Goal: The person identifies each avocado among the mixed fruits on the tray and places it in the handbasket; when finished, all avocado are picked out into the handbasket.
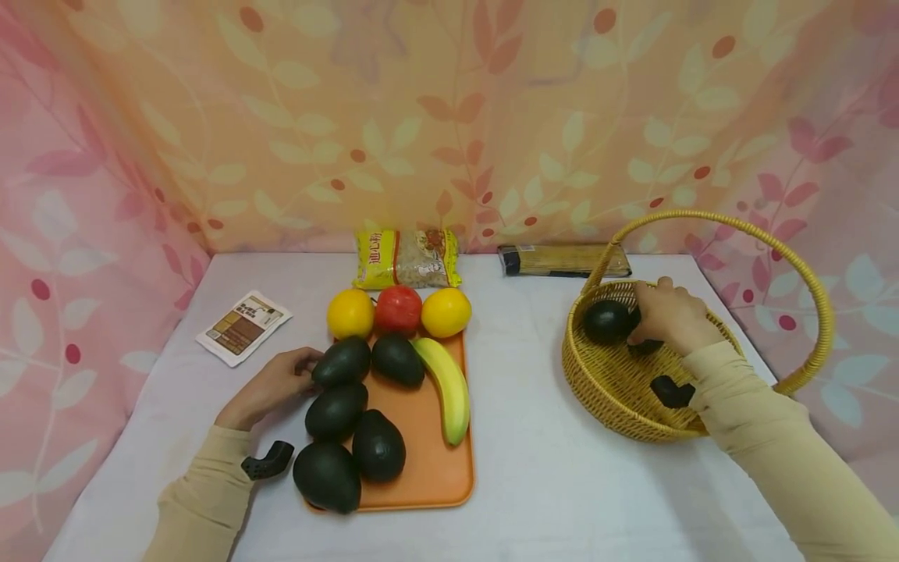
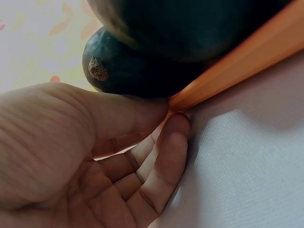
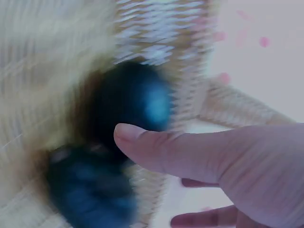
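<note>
On tray edge, left fingers pinching, over basket, right fingers, cloth between

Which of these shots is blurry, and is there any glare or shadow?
Right wrist: wicker basket and avocados smeared, with bluish glare; left wrist: avocados mostly dark, shadow on tablecloth beside orange tray; head: clearer, soft shadow on tablecloth near basket.

Avocados blurry in R-wrist cam (btm one cut off).
</note>
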The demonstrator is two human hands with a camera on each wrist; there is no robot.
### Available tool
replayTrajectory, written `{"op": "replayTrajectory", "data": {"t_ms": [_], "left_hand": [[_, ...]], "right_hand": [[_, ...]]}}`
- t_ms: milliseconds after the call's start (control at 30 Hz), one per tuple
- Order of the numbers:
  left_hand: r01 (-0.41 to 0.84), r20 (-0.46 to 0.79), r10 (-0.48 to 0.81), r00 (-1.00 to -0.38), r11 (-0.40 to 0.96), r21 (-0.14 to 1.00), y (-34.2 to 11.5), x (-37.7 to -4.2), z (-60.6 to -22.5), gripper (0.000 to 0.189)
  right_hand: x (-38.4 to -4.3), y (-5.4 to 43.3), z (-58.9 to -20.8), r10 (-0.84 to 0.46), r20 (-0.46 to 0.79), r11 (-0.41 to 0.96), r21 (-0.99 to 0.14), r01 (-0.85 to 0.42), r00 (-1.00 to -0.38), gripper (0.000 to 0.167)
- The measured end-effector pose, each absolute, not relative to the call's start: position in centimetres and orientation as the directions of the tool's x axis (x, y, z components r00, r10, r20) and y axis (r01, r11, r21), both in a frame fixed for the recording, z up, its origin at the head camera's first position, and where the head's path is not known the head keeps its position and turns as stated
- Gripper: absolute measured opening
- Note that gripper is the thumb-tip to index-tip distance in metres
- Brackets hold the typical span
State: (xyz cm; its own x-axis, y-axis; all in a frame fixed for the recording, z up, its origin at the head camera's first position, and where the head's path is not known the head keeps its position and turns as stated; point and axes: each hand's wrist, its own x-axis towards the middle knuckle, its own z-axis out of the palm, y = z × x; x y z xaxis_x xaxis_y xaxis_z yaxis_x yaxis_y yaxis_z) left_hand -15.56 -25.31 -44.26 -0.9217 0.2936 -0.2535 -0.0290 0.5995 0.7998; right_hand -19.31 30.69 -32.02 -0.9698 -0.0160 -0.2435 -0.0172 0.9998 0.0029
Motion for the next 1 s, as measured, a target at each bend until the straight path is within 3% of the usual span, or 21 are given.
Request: {"op": "replayTrajectory", "data": {"t_ms": [133,233,367,533,733,1000], "left_hand": [[-0.021,-0.245,0.298,-0.923,0.596,0.803,-25.3,-15.6,-44.0,0.043],[-0.016,-0.241,0.301,-0.923,0.594,0.804,-25.2,-15.8,-43.8,0.043],[-0.015,-0.243,0.302,-0.922,0.598,0.801,-25.0,-16.0,-43.6,0.043],[-0.022,-0.252,0.303,-0.919,0.599,0.800,-24.9,-16.1,-43.6,0.043],[-0.004,-0.232,0.314,-0.920,0.587,0.810,-25.2,-15.8,-43.9,0.043],[0.002,-0.224,0.313,-0.923,0.584,0.811,-25.5,-15.4,-44.2,0.041]], "right_hand": [[-18.4,28.5,-29.7,-0.060,-0.108,0.998,-0.024,-0.058,-0.992,0.063],[-17.0,26.1,-28.6,-0.137,0.086,0.987,-0.076,-0.143,-0.987,0.042],[-15.1,22.8,-28.7,-0.270,0.371,0.944,-0.081,-0.321,-0.888,0.026],[-13.5,19.4,-30.0,-0.421,0.511,0.855,-0.051,-0.515,-0.749,0.027],[-11.5,14.8,-32.6,-0.614,0.496,0.691,-0.038,-0.722,-0.614,0.036],[-8.9,8.7,-36.5,-0.857,0.223,0.464,-0.063,-0.884,-0.465,0.056]]}}
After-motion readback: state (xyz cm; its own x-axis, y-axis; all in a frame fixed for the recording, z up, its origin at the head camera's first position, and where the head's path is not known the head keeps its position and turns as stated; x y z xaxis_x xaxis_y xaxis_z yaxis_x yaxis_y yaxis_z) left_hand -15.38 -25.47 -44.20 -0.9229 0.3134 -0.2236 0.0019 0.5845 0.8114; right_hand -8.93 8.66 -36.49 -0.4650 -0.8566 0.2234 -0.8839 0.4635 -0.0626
